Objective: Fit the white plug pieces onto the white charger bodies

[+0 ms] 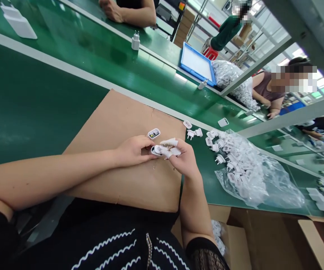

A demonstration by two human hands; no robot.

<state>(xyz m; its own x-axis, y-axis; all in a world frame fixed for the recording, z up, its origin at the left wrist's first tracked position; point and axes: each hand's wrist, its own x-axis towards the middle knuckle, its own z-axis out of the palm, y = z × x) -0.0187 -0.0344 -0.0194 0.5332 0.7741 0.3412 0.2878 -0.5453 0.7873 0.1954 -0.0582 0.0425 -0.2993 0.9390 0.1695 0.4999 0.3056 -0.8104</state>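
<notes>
On a sheet of brown cardboard (139, 183), my left hand (135, 150) pinches an open white charger housing (155, 150) at its left side. My right hand (186, 157), with white coverings on its fingertips, is closed just right of that housing. Small shiny bits show among the right fingers, too small to name. Whatever else the right hand grips is hidden. A second open charger housing (154, 133), with dark and yellow parts inside, lies just beyond my left hand.
To the right, a clear plastic bag (277, 180) spills white plug caps (232, 157). Loose plug pieces (190, 134) lie by the cardboard's edge. Past a metal rail, finished-looking chargers (135, 41) stand on the green belt, near a blue tray (198, 63). Other people sit across and to the right.
</notes>
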